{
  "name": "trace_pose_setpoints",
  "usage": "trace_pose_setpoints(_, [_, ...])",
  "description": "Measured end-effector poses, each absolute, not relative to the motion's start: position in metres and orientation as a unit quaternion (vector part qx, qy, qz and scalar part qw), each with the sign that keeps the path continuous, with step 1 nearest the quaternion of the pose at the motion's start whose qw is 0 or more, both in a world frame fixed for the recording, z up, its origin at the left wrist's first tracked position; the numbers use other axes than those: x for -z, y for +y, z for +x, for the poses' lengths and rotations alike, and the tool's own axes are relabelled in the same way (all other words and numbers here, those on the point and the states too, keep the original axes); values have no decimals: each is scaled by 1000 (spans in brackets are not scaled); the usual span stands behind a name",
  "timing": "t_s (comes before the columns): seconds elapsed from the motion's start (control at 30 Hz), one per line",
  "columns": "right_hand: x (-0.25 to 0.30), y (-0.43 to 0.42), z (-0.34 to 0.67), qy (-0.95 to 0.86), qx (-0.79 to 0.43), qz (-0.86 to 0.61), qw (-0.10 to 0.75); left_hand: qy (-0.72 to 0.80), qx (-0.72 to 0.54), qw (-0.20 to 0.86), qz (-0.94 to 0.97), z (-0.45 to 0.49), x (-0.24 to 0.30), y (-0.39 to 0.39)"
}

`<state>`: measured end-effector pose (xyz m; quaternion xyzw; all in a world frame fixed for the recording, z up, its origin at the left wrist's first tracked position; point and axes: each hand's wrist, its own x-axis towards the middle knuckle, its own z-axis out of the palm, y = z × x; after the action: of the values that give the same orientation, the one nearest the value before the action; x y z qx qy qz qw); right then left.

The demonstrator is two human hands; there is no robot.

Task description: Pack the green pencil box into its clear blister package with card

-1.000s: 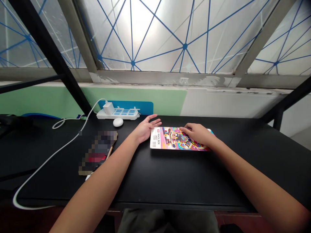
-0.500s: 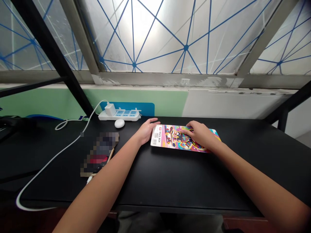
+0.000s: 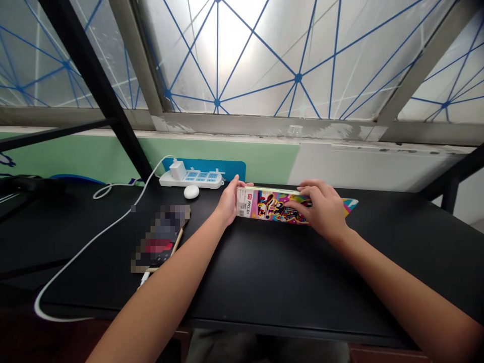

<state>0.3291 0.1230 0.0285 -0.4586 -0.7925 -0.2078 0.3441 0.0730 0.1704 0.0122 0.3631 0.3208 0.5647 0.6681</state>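
A colourful pencil box point(image 3: 278, 205) with a white label reading "PENCIL BOX" stands tilted up on the black desk, its printed face towards me and a pale top edge showing. My left hand point(image 3: 229, 202) grips its left end, thumb up and the other fingers partly hidden behind it. My right hand point(image 3: 324, 207) holds the right part, with the thumb on the printed face and the fingers over the top edge. A bright pointed corner of the box sticks out to the right of that hand.
Left of my forearm lies a phone point(image 3: 162, 237), its screen blurred out, with a white cable point(image 3: 81, 252) running off it. A white power strip point(image 3: 191, 177) with a plugged-in charger and a small white rounded case point(image 3: 191, 192) sit at the back. Black desk point(image 3: 264, 282) spreads in front.
The pencil box has gone from lying nearly flat to tilted up on edge. Both hands have closed around it, my right fingers now over its top edge. The view has shifted slightly.
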Motion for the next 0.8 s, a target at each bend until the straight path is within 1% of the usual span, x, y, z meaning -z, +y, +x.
trace_pose_setpoints(0.1, [-30, 107, 313, -833, 247, -376, 323, 336, -562, 639, 403, 65, -12, 175])
trace_pose_setpoints(0.2, [-24, 95, 293, -876, 263, -326, 239, 370, -529, 580, 497, 55, -11, 178])
trace_pose_setpoints(0.3, [-14, 91, 277, -905, 232, -313, 172, 416, -415, 447, 674, 48, -14, 174])
trace_pose_setpoints(0.4, [-8, 95, 276, -923, 180, -300, 162, 459, -275, 292, 793, 48, -19, 164])
trace_pose_setpoints(0.47, [-9, 99, 282, -933, 122, -295, 168, 472, -234, 239, 816, 51, -21, 160])
trace_pose_setpoints(0.57, [-15, 105, 293, -934, 17, -302, 189, 479, -227, 200, 824, 56, -20, 158])
trace_pose_setpoints(0.67, [-22, 112, 306, -921, -63, -324, 205, 480, -228, 191, 826, 58, -17, 160])
trace_pose_setpoints(0.73, [-26, 120, 316, -900, -84, -370, 214, 478, -227, 195, 826, 57, -17, 162])
trace_pose_setpoints(0.8, [-27, 129, 329, -876, -88, -430, 200, 477, -225, 197, 826, 56, -17, 162])
